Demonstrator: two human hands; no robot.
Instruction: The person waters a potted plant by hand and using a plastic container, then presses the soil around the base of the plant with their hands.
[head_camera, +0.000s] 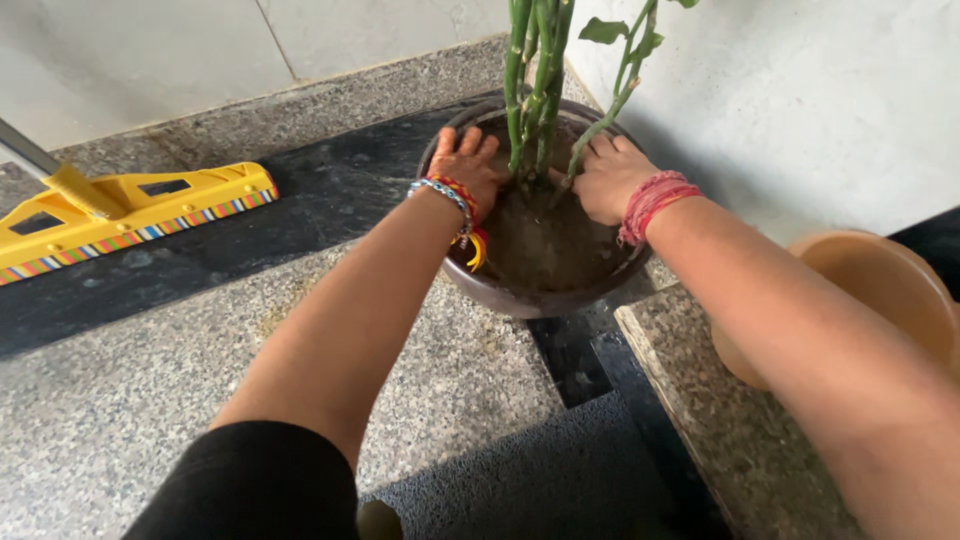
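Observation:
A dark brown round pot stands on the granite floor, filled with damp brown soil. Several green stems with a few leaves rise from its middle. My left hand lies flat on the soil left of the stems, fingers spread, with a bead bracelet and coloured threads at the wrist. My right hand presses on the soil right of the stems, fingers curled at their base, red thread wound round the wrist. Neither hand holds anything.
A yellow floor wiper head with a striped edge and grey handle lies at the left. An orange-brown bowl-shaped pot sits at the right on a raised granite step. A white wall runs behind the plant.

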